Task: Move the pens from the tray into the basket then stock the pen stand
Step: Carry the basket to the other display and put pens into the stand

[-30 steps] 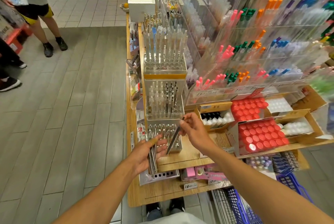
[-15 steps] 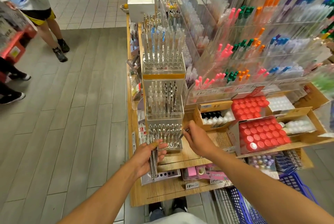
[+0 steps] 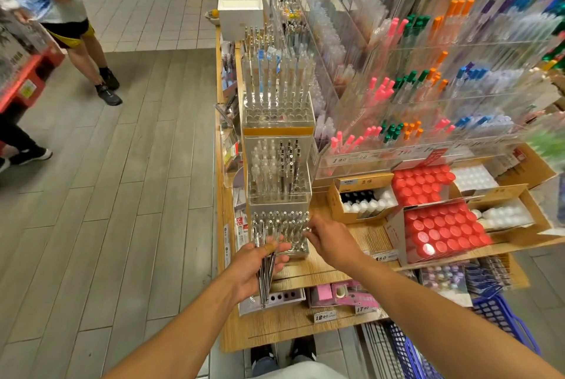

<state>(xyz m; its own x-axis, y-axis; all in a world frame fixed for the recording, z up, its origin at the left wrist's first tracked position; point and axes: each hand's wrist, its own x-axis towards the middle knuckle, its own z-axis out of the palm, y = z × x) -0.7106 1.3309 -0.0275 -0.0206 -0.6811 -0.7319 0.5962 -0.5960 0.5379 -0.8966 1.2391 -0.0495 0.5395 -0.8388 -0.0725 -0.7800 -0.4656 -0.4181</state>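
Left hand (image 3: 255, 262) grips a bundle of pens (image 3: 265, 279), fingers and thumb curled round the barrels about midway up, tips hanging down past the palm; held this way it works as a ready supply kept close to the pen stand (image 3: 279, 233), so the other hand has only a short way to go for each pen; right hand (image 3: 331, 242) is at the stand's near right corner, fingers loosely bent and reaching toward the top holes; no pen can be made out in it, though the fingertips are small and partly hidden, so a pinch on something thin cannot be ruled out; I read it as empty and relaxed; the stand is the lowest clear tier of a stepped acrylic tower (image 3: 278, 146), its grid of holes keeping each pen upright and apart, most holes already showing silver tops, so the stocking step looks well along; blue basket (image 3: 495, 317) sits low on the right by the person's legs, beside the wooden shelf (image 3: 336, 265), within arm's reach for more stock; its contents are hidden; the tray cannot be told apart with any certainty; red-capped bottles in cardboard boxes (image 3: 440, 232) lie to the right of the stand, apart from it; next move likely takes one pen from the bundle into a free hole.
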